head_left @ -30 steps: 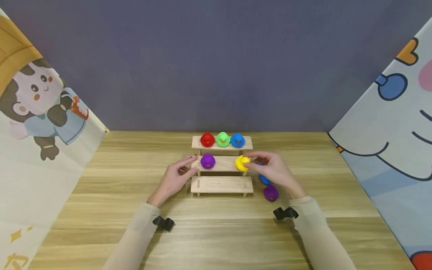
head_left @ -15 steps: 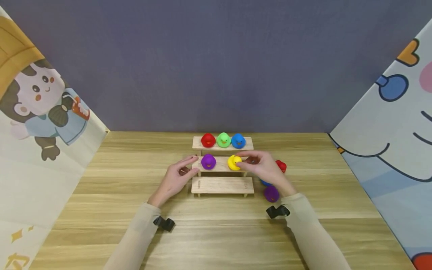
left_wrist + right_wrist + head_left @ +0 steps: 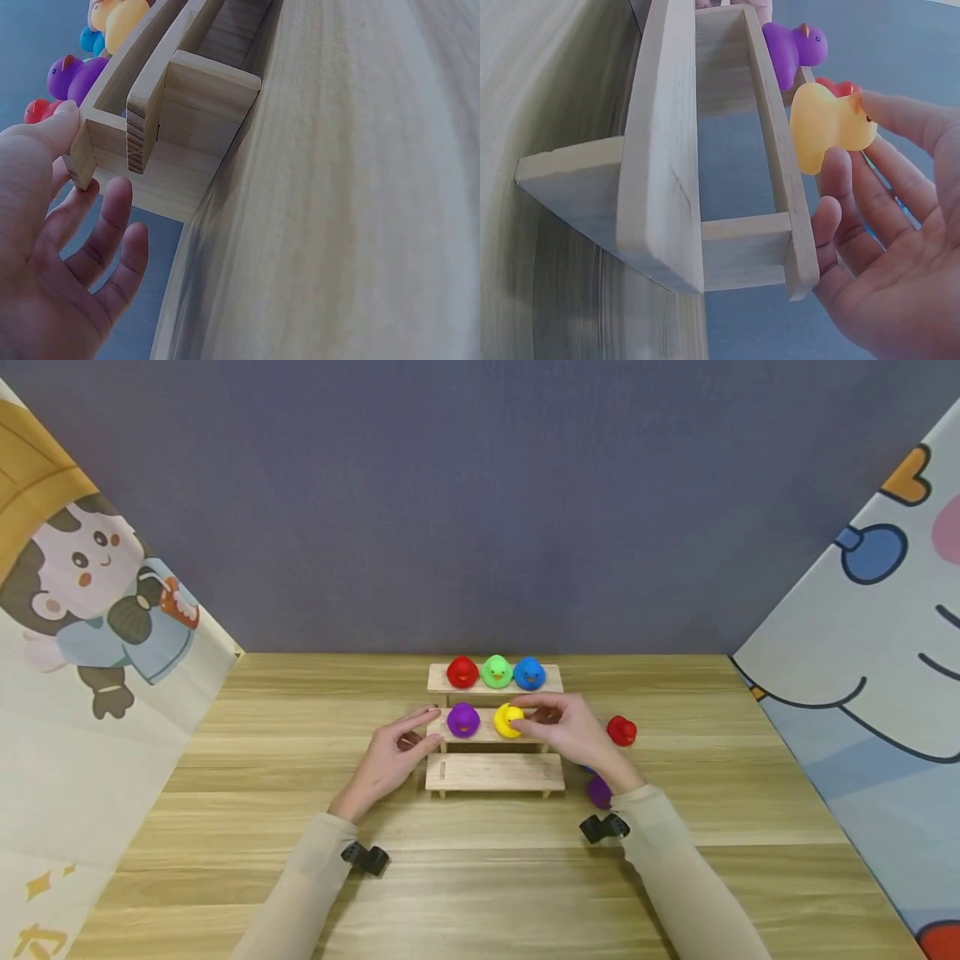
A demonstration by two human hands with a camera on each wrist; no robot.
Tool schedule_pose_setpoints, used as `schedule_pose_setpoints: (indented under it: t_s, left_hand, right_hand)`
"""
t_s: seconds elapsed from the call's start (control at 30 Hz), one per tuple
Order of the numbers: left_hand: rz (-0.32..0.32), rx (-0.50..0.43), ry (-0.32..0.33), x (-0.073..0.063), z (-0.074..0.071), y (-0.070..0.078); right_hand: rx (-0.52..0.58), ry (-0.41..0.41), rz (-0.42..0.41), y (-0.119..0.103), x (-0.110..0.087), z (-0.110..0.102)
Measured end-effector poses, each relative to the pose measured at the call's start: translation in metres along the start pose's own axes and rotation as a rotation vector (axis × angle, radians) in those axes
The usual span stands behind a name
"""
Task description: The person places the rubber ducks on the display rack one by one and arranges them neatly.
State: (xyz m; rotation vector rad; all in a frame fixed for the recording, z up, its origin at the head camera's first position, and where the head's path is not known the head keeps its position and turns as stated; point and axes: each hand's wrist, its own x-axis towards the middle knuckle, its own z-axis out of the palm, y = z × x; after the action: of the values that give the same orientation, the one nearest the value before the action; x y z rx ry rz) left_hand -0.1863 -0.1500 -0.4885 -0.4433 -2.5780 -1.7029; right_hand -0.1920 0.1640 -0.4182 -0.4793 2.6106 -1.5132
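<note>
A small wooden stand with three steps stands on the table. On its middle step, my right hand pinches a yellow rubber duck between thumb and fingers. The duck's base is right at the board in the right wrist view. To its left sits a purple rubber duck. My left hand grips the left end of the middle step, thumb on top and a finger underneath. Along the top step sit a red duck, a light green duck and a blue duck.
Right of the stand, a red duck and another purple duck lie on the wooden table. A blue one there is mostly hidden under my right hand. A grey-blue wall rises behind, with printed panels at both sides.
My right hand has moved left along the middle step with the yellow duck, closer to the purple duck. The red duck on the table has come into sight. My left hand stays in place.
</note>
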Motion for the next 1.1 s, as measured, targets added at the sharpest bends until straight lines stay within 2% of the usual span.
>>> schedule_pose_setpoints:
  t_s: [0.7,1.1]
  left_hand:
    - [-0.016,0.018,-0.008,-0.003,-0.002,0.003]
    - [-0.022,0.029,-0.008,-0.003,-0.002,0.002]
  right_hand:
    - [-0.009,-0.001,-0.017,-0.003,0.005,0.008]
    - [-0.02,0.005,0.002,-0.007,0.007,0.014]
